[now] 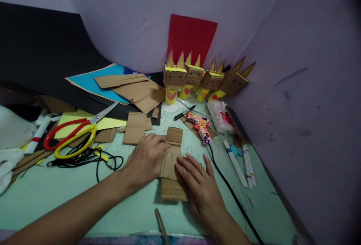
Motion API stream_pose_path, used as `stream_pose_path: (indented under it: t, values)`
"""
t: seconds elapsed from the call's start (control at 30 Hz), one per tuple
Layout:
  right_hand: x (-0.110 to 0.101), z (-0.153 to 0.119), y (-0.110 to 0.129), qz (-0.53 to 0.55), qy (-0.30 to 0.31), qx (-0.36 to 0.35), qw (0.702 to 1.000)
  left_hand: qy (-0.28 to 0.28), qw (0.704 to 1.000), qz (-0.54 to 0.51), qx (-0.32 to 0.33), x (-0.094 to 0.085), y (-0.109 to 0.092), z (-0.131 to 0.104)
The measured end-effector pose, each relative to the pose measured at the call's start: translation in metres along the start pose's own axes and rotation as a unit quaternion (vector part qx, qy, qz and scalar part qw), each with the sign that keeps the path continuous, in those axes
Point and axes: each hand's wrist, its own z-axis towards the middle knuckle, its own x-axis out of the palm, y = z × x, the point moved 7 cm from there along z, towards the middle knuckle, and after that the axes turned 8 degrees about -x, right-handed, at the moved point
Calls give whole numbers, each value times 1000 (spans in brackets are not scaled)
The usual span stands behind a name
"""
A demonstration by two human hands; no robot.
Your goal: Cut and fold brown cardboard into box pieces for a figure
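A folded cardboard piece (171,162), creased into several panels, lies on the table in front of me. My left hand (149,155) has its fingers curled against the cardboard's left edge, gripping it there. On the opposite side, my right hand (200,181) rests with fingers stretched out and their tips touching the right edge. Just beyond my left hand is a loose square of cardboard (134,127). A glue gun (199,123) wrapped in flowered paper lies past my right hand, its black cord running toward me.
Scissors (80,130) with red and yellow handles lie at left above tangled black cord (84,158). Several cardboard figures (175,77) with pointed ears stand at the back. White markers (235,163) and a tissue pack (220,117) are at right. A cardboard strip (161,225) lies near the front edge.
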Motion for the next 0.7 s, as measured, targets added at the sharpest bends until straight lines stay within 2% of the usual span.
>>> stream_pose_path:
  t: [0.07,0.13,0.23,0.33,0.47,0.7]
  values:
    - [5,-2,-1,9,21,1,1000,14,998,-12,63,-1,-10,-9]
    - [9,-3,-1,13,42,-1,999,58,992,-4,111,5,-16,-20]
    - [13,-6,-2,19,64,5,998,109,983,36,143,15,-19,-32]
    - [15,-7,-4,33,69,16,997,161,977,52,130,19,-19,-34]
    - [16,-6,-5,49,70,36,996,193,977,27,84,10,-17,-30]
    - [-3,-12,-9,66,-47,98,992,185,978,8,101,1,-25,-35]
